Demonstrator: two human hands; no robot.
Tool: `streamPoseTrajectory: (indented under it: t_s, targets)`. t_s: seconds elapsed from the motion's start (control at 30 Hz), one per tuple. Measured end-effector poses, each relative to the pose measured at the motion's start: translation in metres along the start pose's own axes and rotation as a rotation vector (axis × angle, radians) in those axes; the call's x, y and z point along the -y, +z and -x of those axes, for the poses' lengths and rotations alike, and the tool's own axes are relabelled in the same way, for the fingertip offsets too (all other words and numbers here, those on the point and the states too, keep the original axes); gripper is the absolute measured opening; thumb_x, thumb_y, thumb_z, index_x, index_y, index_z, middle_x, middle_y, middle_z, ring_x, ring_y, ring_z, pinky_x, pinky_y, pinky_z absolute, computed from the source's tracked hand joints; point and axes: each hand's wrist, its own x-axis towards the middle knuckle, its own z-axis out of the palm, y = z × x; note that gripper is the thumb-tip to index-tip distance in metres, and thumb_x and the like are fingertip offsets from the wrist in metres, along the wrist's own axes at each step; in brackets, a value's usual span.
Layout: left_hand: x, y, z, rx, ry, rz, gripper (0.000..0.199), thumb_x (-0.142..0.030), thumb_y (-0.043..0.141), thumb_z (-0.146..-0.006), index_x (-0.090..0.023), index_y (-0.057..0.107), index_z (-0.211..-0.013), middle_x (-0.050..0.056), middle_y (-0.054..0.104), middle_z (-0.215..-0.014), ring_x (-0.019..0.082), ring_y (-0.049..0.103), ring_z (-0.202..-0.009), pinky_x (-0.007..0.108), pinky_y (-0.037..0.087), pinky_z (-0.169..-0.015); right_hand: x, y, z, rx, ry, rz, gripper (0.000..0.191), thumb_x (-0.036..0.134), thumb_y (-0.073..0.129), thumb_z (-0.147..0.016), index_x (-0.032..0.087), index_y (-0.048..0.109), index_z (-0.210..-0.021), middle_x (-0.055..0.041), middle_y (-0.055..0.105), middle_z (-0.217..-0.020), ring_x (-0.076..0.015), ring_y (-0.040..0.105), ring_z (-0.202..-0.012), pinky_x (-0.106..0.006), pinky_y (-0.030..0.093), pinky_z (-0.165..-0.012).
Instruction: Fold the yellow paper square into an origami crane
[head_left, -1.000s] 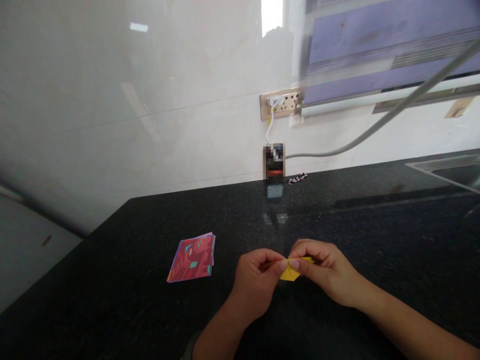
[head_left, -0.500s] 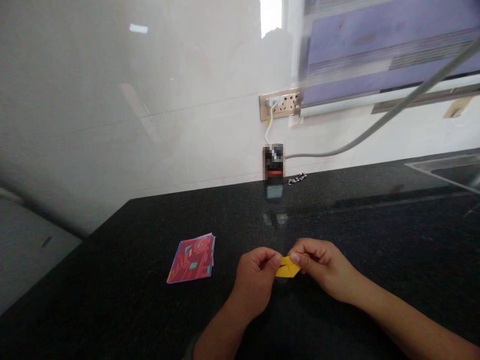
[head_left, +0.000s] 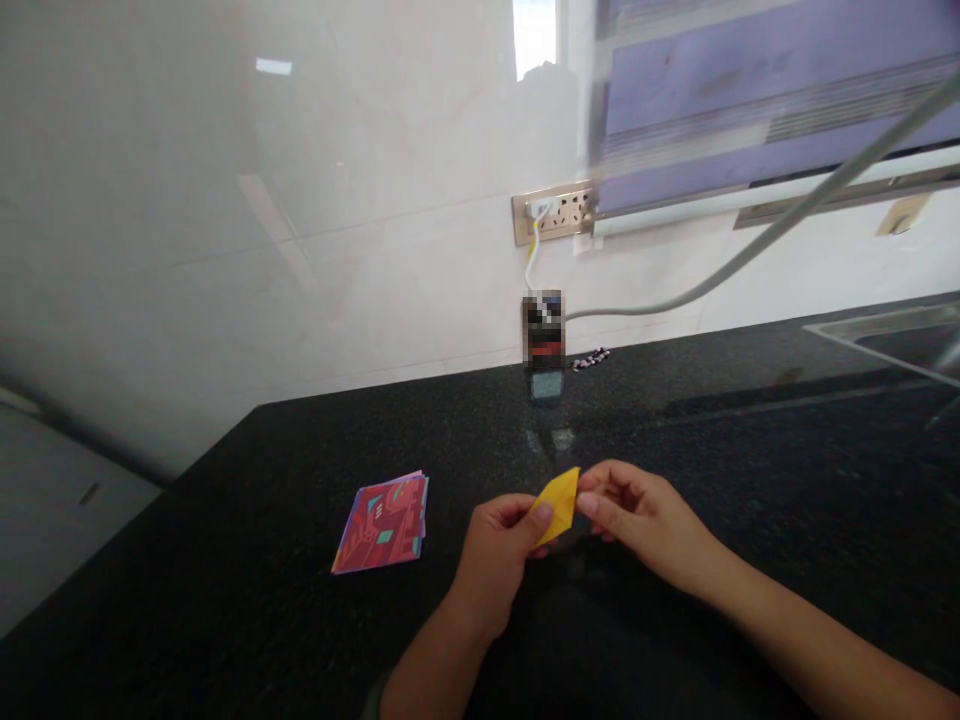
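Note:
A folded piece of yellow paper is pinched in my left hand, the thumb lying on its near face. The paper is tilted, with a pointed corner up and crease lines on its surface. My right hand is just beside the paper's right edge, fingers loosely curled and the thumb a little apart from them. I see nothing between its fingers; whether a fingertip touches the edge is hard to tell.
A stack of printed colourful paper sheets lies left on the black countertop. By the wall stands a pixelated dark device near a beaded strand. A grey hose crosses right, below a wall socket. A sink edge shows far right.
The yellow paper has turned upward into a slant in my left hand. My right hand has let go of its right end and sits slightly higher. The view has shifted a little.

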Motion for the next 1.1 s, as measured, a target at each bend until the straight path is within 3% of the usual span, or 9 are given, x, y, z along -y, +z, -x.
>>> streamPoseTrajectory:
  t_s: [0.1, 0.3, 0.5, 0.67, 0.77, 0.83, 0.93, 1.1]
  targets:
    - [0.000, -0.001, 0.000, 0.038, -0.036, 0.055, 0.025, -0.036, 0.058, -0.071, -0.012, 0.065, -0.076, 0.002, 0.059, -0.066, 0.011, 0.052, -0.061, 0.021, 0.040, -0.055, 0.000, 0.004, 0.000, 0.128, 0.040, -0.010, 0.022, 0.036, 0.059, -0.072, 0.014, 0.054, -0.072, 0.0011, 0.055, -0.062, -0.0081, 0.048, -0.051, -0.020, 0.039, -0.048]
    - [0.001, 0.003, 0.001, 0.124, 0.010, 0.156, 0.026, -0.031, 0.060, -0.071, -0.014, 0.063, -0.090, 0.003, 0.062, -0.072, 0.011, 0.054, -0.062, 0.024, 0.041, -0.060, -0.003, 0.008, 0.002, 0.115, 0.045, 0.031, 0.020, 0.031, 0.055, -0.075, 0.015, 0.054, -0.064, 0.0016, 0.054, -0.057, -0.0074, 0.045, -0.047, -0.019, 0.037, -0.046]
    - [0.002, 0.000, 0.001, 0.106, -0.022, 0.038, 0.023, -0.034, 0.062, -0.068, -0.011, 0.063, -0.071, 0.002, 0.059, -0.060, 0.011, 0.052, -0.055, 0.022, 0.038, -0.054, -0.002, 0.005, 0.003, 0.172, 0.030, 0.067, 0.023, 0.033, 0.052, -0.078, 0.014, 0.054, -0.066, 0.0005, 0.054, -0.059, -0.0082, 0.047, -0.049, -0.020, 0.038, -0.047]
    - [0.002, -0.001, 0.000, 0.089, -0.060, 0.084, 0.021, -0.033, 0.058, -0.071, -0.012, 0.056, -0.074, 0.002, 0.058, -0.064, 0.009, 0.052, -0.053, 0.022, 0.041, -0.052, 0.001, 0.000, 0.005, 0.053, -0.189, 0.130, 0.011, 0.024, 0.049, -0.081, 0.019, 0.051, -0.091, -0.0016, 0.053, -0.077, -0.0116, 0.051, -0.067, -0.023, 0.044, -0.059]
    - [0.000, -0.002, 0.000, 0.128, -0.033, 0.095, 0.023, -0.028, 0.060, -0.071, -0.012, 0.054, -0.086, -0.001, 0.055, -0.062, 0.007, 0.047, -0.049, 0.019, 0.039, -0.047, 0.004, -0.003, 0.005, 0.094, -0.341, 0.257, 0.029, 0.014, 0.051, -0.079, 0.023, 0.048, -0.106, -0.0050, 0.048, -0.098, -0.0150, 0.049, -0.086, -0.026, 0.045, -0.070]
    - [-0.002, -0.004, 0.000, 0.155, -0.028, 0.110, 0.030, -0.025, 0.060, -0.070, -0.014, 0.050, -0.096, -0.003, 0.054, -0.060, 0.006, 0.045, -0.046, 0.018, 0.038, -0.045, 0.005, -0.004, 0.004, 0.142, -0.394, 0.341, 0.027, 0.012, 0.053, -0.077, 0.024, 0.055, -0.101, -0.0059, 0.043, -0.107, -0.0171, 0.046, -0.096, -0.028, 0.043, -0.076]
    - [-0.002, -0.006, 0.001, 0.197, -0.034, 0.130, 0.035, -0.022, 0.060, -0.070, -0.016, 0.045, -0.101, -0.005, 0.052, -0.057, 0.005, 0.045, -0.044, 0.018, 0.038, -0.044, 0.006, -0.004, 0.003, 0.110, -0.443, 0.405, 0.019, 0.013, 0.056, -0.075, 0.024, 0.063, -0.089, -0.0045, 0.036, -0.118, -0.0187, 0.041, -0.104, -0.032, 0.038, -0.087]
    - [-0.001, -0.007, 0.000, 0.226, -0.093, 0.160, 0.030, -0.025, 0.061, -0.070, -0.013, 0.048, -0.094, -0.001, 0.056, -0.064, 0.006, 0.050, -0.048, 0.021, 0.043, -0.051, 0.004, -0.007, 0.002, 0.170, -0.512, 0.510, 0.018, 0.015, 0.055, -0.078, 0.025, 0.064, -0.089, -0.0048, 0.046, -0.107, -0.0190, 0.044, -0.102, -0.033, 0.038, -0.085]
